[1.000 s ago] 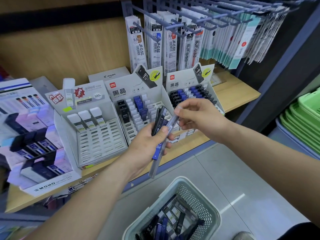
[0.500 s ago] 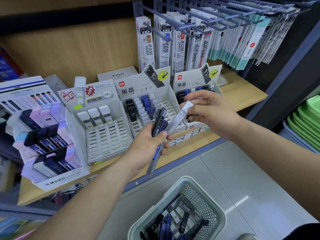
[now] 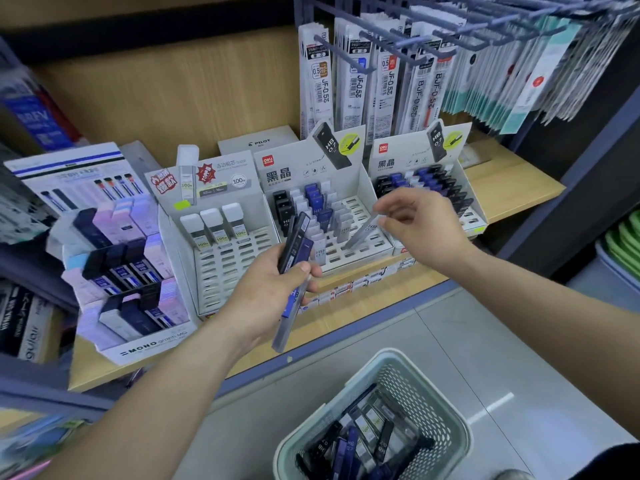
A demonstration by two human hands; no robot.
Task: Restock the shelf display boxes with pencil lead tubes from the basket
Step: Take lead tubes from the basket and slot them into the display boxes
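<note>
Pulled away from the bundle over the past second, a clear lead tube (image 3: 362, 232) travelled in the person's right hand (image 3: 422, 233) out over the slotted tray of the middle display box (image 3: 301, 174). Its lower end hung at the open slots just left of and below that hand; whether it touched them could not be told. Thumb and fingertips pinched the tube near its top, a hold that seemingly left the foot free to slide in, and its tilt roughly matched the lean of the tubes already racked. Lower and to the left, the left hand (image 3: 270, 292) was curled round a bundle of tubes (image 3: 296, 251), black, blue and clear, fanned upward as if kept ready as the next supply. All were slim, flat-sided plastic sticks, glossy and printed "HB". The box was white printed card, its tray a stepped grid of narrow rectangular holes, many unfilled. Well below both hands, on the grey tiled floor, a pale perforated plastic basket (image 3: 408, 386) held more loose tubes (image 3: 360, 441) for restocking.
</note>
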